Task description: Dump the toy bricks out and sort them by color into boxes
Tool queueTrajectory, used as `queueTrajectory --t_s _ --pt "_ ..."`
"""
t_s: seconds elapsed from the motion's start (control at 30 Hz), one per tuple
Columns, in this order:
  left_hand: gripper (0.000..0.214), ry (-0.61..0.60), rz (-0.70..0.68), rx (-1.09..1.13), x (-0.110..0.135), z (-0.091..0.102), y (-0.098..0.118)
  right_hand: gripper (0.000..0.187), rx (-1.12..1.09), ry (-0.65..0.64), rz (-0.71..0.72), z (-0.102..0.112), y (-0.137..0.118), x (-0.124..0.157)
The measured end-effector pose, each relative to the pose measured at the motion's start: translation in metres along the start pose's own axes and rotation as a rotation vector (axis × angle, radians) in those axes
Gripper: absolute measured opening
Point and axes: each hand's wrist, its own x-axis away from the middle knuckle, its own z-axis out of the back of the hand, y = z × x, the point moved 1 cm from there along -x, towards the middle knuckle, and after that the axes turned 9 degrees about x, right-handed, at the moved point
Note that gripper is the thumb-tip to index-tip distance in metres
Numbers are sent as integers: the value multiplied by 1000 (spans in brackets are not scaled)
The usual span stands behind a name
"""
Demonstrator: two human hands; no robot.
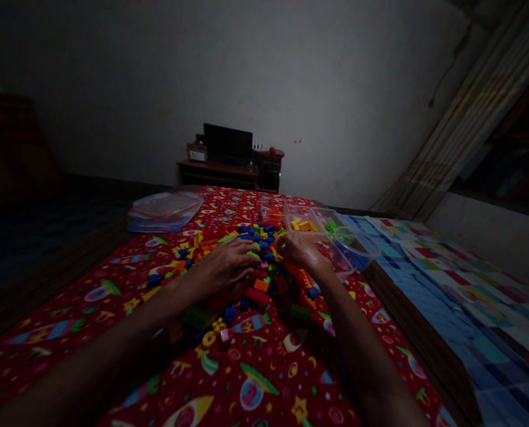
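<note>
A heap of plastic building blocks in blue, orange, yellow, green and red lies on a red patterned cloth. My left hand rests over the left of the heap, palm down, its fingers stretched out and slightly apart beside some green blocks. On the right, my right hand has its fingers curled together at the heap's edge, close to a yellow piece. Whatever is between those fingertips is too dark and small to make out. Past this hand stands a clear divided container with yellow and green blocks in its compartments.
Clear plastic lids are stacked at the far left edge of the cloth. A round clear tub sits at the right edge, beside a blue checked bedspread. A monitor stands on a desk by the far wall.
</note>
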Motion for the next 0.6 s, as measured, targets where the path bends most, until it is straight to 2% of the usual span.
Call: queueTrajectory --t_s 0.13,0.23,0.33,0.43,0.5,0.6 --pt "22 -107 -19 13 -2 -24 23 29 -10 -18 -17 2 0 1" --pt "15 -121 12 -31 -3 -37 29 28 -24 -1 -34 7 1 4" --pt "14 -82 100 -51 -5 -37 29 28 -44 22 -26 12 5 6" --pt "32 -62 167 43 -11 -31 30 28 -65 41 -31 12 11 4" --pt "43 -93 124 124 -17 -29 32 29 -78 74 -66 11 16 2" --pt "42 -129 50 163 -33 -27 29 31 -99 101 -151 9 22 0"
